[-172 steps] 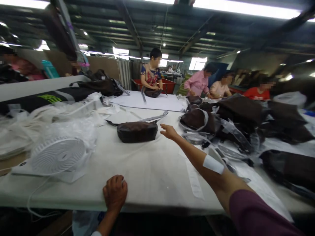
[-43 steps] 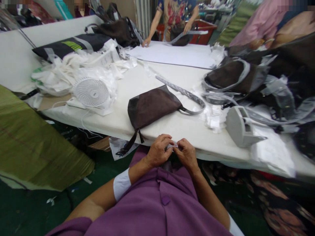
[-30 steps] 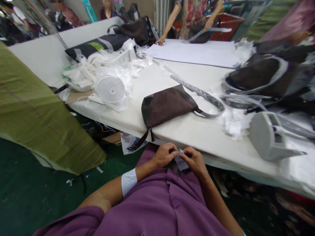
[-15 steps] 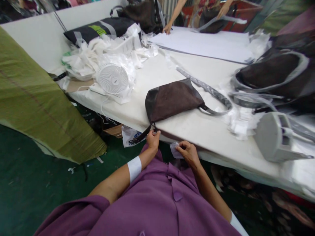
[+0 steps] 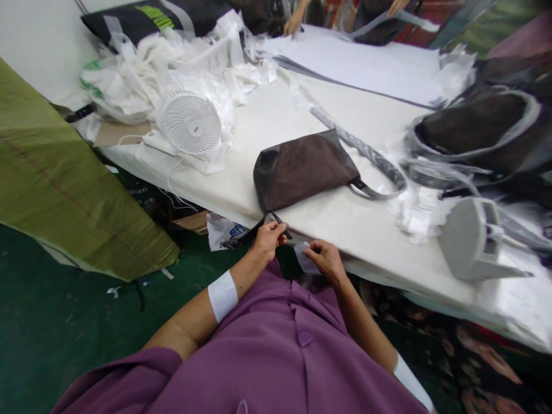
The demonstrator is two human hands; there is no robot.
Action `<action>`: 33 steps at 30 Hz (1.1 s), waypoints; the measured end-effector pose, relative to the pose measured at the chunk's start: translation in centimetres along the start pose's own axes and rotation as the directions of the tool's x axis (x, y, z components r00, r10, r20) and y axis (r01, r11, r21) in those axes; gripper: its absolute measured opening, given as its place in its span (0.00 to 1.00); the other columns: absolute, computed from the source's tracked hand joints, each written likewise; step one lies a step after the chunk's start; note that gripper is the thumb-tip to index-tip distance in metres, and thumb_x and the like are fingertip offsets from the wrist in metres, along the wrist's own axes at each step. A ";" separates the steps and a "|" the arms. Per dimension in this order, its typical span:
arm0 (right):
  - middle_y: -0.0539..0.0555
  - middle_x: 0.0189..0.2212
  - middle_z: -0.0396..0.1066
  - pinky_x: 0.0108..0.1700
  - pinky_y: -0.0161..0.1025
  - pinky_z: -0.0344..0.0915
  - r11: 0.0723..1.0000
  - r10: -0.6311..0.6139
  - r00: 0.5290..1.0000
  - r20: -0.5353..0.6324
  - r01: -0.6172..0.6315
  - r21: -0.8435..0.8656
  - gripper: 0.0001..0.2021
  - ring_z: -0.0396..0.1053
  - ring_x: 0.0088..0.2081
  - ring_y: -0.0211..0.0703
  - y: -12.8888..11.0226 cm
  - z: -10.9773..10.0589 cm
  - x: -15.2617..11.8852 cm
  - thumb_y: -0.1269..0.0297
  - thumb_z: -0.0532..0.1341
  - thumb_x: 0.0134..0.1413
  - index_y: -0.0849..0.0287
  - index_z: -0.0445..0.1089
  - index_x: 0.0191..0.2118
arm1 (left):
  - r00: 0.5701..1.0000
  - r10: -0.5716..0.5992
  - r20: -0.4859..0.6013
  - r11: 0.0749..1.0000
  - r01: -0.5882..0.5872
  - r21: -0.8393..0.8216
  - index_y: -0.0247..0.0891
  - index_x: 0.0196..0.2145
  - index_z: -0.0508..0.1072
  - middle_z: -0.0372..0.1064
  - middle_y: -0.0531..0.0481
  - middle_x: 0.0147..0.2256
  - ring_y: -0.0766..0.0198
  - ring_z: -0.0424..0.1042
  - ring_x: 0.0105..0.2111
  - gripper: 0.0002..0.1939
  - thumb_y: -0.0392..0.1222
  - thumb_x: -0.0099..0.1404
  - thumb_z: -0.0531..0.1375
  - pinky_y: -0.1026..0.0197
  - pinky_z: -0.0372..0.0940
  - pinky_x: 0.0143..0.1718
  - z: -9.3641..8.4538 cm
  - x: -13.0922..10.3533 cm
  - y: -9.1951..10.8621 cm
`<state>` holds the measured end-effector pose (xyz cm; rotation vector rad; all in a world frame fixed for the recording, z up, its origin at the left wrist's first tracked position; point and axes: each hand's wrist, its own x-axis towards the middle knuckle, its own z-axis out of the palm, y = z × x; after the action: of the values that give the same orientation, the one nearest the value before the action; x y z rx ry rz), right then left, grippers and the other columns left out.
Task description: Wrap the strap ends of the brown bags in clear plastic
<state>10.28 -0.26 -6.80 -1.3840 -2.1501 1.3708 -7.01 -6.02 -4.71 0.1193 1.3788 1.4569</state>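
In the head view, the brown bag (image 5: 306, 169) lies flat on the white table (image 5: 276, 115) — one corner at the near edge. There the left hand (image 5: 268, 238) pinches its dark pull (image 5: 276, 217). The right hand (image 5: 326, 260), just beside but apart, has a clear slip (image 5: 305, 260) between thumb and finger. Off left — a fan (image 5: 190, 123).

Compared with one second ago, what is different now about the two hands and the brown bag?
The left hand left the small clear plastic piece, moved forward and left, and took hold of the dark tassel at the corner of the brown bag. The right hand stayed on the plastic; the bag stayed lying on the table.
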 end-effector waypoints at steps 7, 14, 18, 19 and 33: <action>0.49 0.22 0.66 0.27 0.32 0.54 0.998 -0.035 0.994 0.103 0.040 -0.042 0.12 0.61 0.26 0.37 -0.8 0.8 0.6 0.56 0.61 0.46 0.61 0.70 0.25 | 0.986 0.166 0.004 0.964 -0.163 0.209 0.35 0.29 0.69 0.64 0.56 0.19 0.71 0.64 0.18 0.05 0.36 0.53 0.60 0.69 0.59 0.19 0.3 -0.8 -0.7; 0.49 0.21 0.64 0.25 0.31 0.54 1.000 -0.003 0.994 0.112 0.001 0.019 0.13 0.59 0.24 0.36 0.1 1.3 0.4 0.54 0.61 0.45 0.61 0.69 0.25 | 0.974 0.227 0.024 0.932 -0.224 0.285 0.36 0.28 0.69 0.64 0.56 0.19 0.70 0.64 0.18 0.04 0.36 0.52 0.60 0.68 0.58 0.20 -0.4 -0.2 -1.0; 0.49 0.21 0.65 0.26 0.32 0.55 0.999 -0.023 0.992 0.124 0.020 0.025 0.13 0.59 0.25 0.36 -0.1 1.5 0.6 0.55 0.61 0.45 0.62 0.69 0.25 | 0.975 0.218 0.035 0.933 -0.219 0.286 0.36 0.27 0.68 0.63 0.56 0.18 0.69 0.64 0.18 0.04 0.37 0.52 0.59 0.68 0.58 0.20 -0.8 -0.2 -1.2; 0.49 0.21 0.65 0.27 0.32 0.55 0.999 -0.029 0.992 0.125 0.027 0.019 0.13 0.60 0.25 0.36 -0.3 1.5 0.7 0.55 0.61 0.45 0.62 0.70 0.25 | 0.976 0.214 0.039 0.934 -0.216 0.285 0.36 0.27 0.68 0.63 0.56 0.18 0.69 0.63 0.18 0.04 0.38 0.52 0.59 0.68 0.57 0.20 -0.8 -0.2 -1.2; 0.48 0.18 0.61 0.23 0.32 0.50 0.994 0.006 0.991 0.131 -0.019 0.104 0.18 0.56 0.21 0.34 -2.2 2.2 1.1 0.51 0.59 0.47 0.63 0.72 0.24 | 0.965 0.260 0.041 0.921 -0.261 0.289 0.36 0.21 0.66 0.60 0.57 0.19 0.71 0.59 0.21 0.06 0.37 0.49 0.61 0.67 0.52 0.23 -1.5 0.7 -2.1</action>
<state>7.07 -0.89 -6.45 -1.3041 -2.1166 1.5966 -7.03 -7.04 -7.20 0.5121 1.6184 1.4559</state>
